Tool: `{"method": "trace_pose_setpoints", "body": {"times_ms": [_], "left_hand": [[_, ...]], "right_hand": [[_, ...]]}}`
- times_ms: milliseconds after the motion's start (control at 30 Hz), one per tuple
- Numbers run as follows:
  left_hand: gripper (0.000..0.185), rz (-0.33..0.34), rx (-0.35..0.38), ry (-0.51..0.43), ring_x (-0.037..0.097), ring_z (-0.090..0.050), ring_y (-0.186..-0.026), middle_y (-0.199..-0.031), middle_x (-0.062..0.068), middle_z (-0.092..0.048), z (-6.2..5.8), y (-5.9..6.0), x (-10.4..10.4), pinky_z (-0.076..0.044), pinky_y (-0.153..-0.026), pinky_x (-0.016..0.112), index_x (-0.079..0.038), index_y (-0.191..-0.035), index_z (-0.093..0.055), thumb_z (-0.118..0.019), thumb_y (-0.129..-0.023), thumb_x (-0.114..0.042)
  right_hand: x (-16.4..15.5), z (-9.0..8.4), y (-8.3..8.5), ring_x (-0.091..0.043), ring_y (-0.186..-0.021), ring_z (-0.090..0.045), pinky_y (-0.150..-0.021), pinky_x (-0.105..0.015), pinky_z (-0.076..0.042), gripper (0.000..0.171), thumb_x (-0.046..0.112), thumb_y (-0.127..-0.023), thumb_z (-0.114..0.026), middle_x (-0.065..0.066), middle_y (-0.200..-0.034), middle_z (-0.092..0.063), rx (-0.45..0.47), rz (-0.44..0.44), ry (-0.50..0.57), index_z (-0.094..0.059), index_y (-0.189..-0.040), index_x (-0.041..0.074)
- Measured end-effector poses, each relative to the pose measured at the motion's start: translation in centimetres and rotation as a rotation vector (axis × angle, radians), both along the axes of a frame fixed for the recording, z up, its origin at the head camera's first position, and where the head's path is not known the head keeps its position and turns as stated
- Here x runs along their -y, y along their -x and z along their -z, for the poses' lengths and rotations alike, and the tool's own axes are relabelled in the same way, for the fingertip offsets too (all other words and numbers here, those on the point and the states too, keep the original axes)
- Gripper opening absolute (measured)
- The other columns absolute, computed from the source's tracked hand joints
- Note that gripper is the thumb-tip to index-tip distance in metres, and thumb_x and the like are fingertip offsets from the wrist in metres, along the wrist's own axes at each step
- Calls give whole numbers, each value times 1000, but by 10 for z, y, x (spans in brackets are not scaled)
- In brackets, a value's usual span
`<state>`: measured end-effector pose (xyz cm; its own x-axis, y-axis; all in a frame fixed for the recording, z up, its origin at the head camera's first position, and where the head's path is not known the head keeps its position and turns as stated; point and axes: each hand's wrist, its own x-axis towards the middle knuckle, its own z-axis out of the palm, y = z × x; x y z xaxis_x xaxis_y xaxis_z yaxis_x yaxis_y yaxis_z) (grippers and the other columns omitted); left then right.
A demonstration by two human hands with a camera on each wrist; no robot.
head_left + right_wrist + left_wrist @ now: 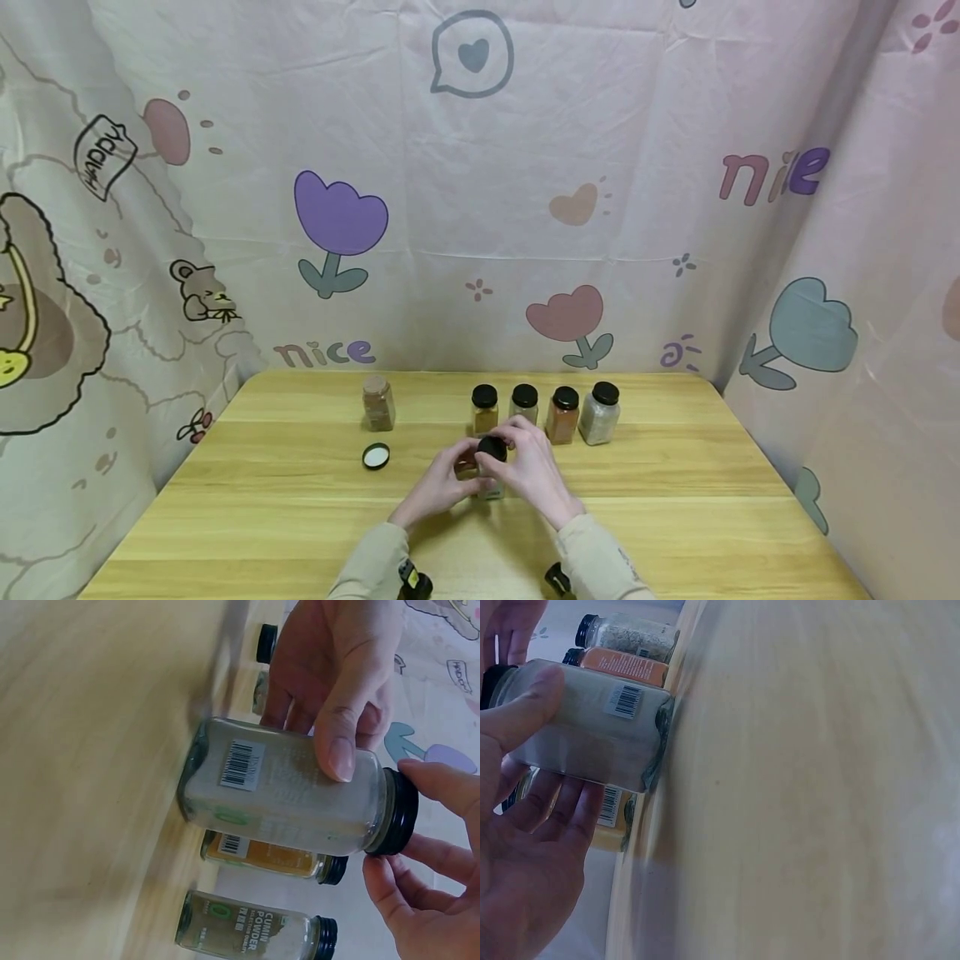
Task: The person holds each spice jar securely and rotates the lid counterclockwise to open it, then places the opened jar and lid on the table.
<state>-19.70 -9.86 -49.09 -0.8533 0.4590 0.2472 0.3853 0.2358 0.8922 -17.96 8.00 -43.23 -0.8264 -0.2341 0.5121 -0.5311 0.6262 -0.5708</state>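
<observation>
A glass spice jar of pale greyish powder, with a barcode sticker and a black lid, stands upright on the table between both hands. My left hand grips its body from the left, the thumb across the near side as the left wrist view shows. The fingertips of my right hand pinch the lid's rim from above. That lid sits on the jar's mouth. To the left, an uncapped jar of brownish contents stands near a loose black lid lying white inside up.
Behind the hands stand several black-lidded jars: a yellow one, a cumin powder jar, an orange one and a pale, coarse-grained one. A patterned curtain hangs beyond the wooden table.
</observation>
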Motion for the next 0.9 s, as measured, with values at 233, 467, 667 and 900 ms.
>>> {"method": "trace_pose_setpoints", "body": {"times_ms": [233, 467, 667, 900], "left_hand": [[42, 11, -6, -13, 32, -65, -118, -124, 15, -67, 2, 3, 0, -54, -104, 28, -4, -124, -59, -78, -88, -16], [43, 19, -24, -15, 29, -66, -116, -123, 16, -67, 2, 4, 1, -53, -103, 26, -3, -125, -59, -77, -88, -15], [43, 8, -5, -3, 30, -65, -117, -124, 15, -67, 1, 2, 0, -53, -104, 27, -4, -125, -60, -78, -88, -16], [44, 13, -9, -1, 32, -65, -118, -125, 15, -67, 0, 1, 0, -54, -103, 31, -4, -126, -59, -77, -89, -18]], "right_hand": [[-2, -6, 1, -20, -86, -68, -75, -37, -59, 24, 13, -77, -86, -5, -96, -70, 22, -59, -9, -78, -97, 3], [-6, -7, 1, -24, -97, -69, -84, -39, -59, 26, 11, -80, -84, -6, -105, -72, 69, -107, -36, -77, -104, 2], [-7, -4, 1, -24, -103, -68, -90, -39, -57, 28, 11, -81, -82, -6, -110, -72, 53, -117, -54, -76, -107, 3], [-5, -2, 2, -20, -90, -63, -78, -25, -52, 27, 19, -78, -86, -1, -100, -68, -9, -24, 7, -76, -99, 7]]}}
